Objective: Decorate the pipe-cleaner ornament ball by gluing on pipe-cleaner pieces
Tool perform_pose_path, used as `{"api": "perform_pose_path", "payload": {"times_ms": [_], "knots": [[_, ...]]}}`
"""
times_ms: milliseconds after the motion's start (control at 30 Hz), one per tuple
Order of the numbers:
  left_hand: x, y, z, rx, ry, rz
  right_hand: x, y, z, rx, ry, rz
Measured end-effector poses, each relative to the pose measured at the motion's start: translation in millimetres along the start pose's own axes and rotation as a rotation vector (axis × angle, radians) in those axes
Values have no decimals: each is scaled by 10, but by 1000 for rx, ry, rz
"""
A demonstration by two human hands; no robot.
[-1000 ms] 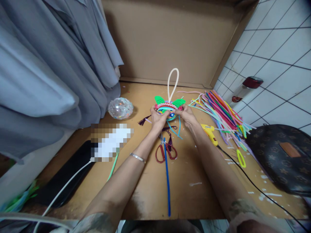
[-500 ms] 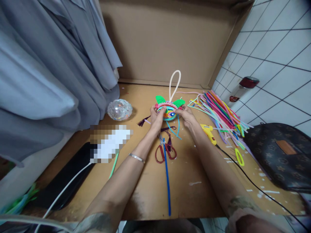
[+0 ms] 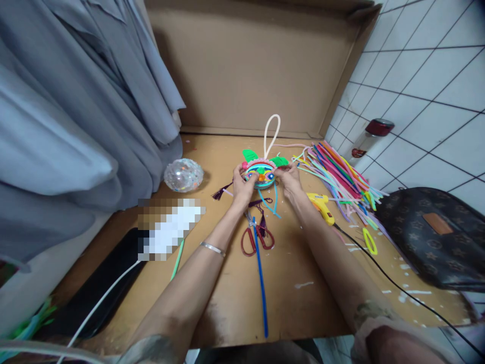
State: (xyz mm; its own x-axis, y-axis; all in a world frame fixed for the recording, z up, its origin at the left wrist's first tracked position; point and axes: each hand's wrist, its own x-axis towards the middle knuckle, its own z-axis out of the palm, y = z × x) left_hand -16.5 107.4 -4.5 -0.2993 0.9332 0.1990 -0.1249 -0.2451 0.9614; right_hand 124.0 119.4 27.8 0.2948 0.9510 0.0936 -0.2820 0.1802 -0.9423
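Between my hands is a round, colourful handmade face ornament (image 3: 261, 171) with green leaf-shaped ears, a pink trim and an orange nose. A cream pipe cleaner loop (image 3: 272, 132) rises from its top, and light blue strands hang below it. My left hand (image 3: 243, 186) grips its left edge, thumb on the front. The right edge is pinched by my right hand (image 3: 288, 180). Nearer to me lie red-handled scissors (image 3: 248, 241), a blue pipe cleaner (image 3: 261, 288) and dark purple tassels (image 3: 263, 225). Another purple tassel (image 3: 219, 193) sticks out left of my left hand.
A yellow glue gun (image 3: 321, 207) with a black cord lies by my right forearm. Beyond it are many-coloured pipe cleaners (image 3: 341, 174) and a dark patterned bag (image 3: 435, 237). On the left are a clear ball (image 3: 184, 175), a black tray-like object (image 3: 109, 283) and a grey curtain (image 3: 113, 101).
My left thumb has slid a little left and down, so the orange nose and green piece show more. Both hands keep hold of the ornament. The whole view has shifted slightly.
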Motion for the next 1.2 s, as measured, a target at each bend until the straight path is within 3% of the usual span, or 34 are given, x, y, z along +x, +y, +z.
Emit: {"api": "perform_pose_path", "payload": {"times_ms": [133,233,333,500,767,1200], "knots": [[7,-11,-11,14,-1,7,19,97,5,35,137,-51],[16,-25,-18,21,-11,12,40,151,-9,49,166,-63],[26,-33,-21,23,-14,18,51,167,-21,-57,191,-170],[39,-42,-23,15,-14,3,38,145,-50,-380,86,-358],[92,-117,-16,-6,-11,18,30,165,-108,-611,-60,-665],[72,-82,-9,7,-1,23,27,146,-161,-878,-109,-816]]}}
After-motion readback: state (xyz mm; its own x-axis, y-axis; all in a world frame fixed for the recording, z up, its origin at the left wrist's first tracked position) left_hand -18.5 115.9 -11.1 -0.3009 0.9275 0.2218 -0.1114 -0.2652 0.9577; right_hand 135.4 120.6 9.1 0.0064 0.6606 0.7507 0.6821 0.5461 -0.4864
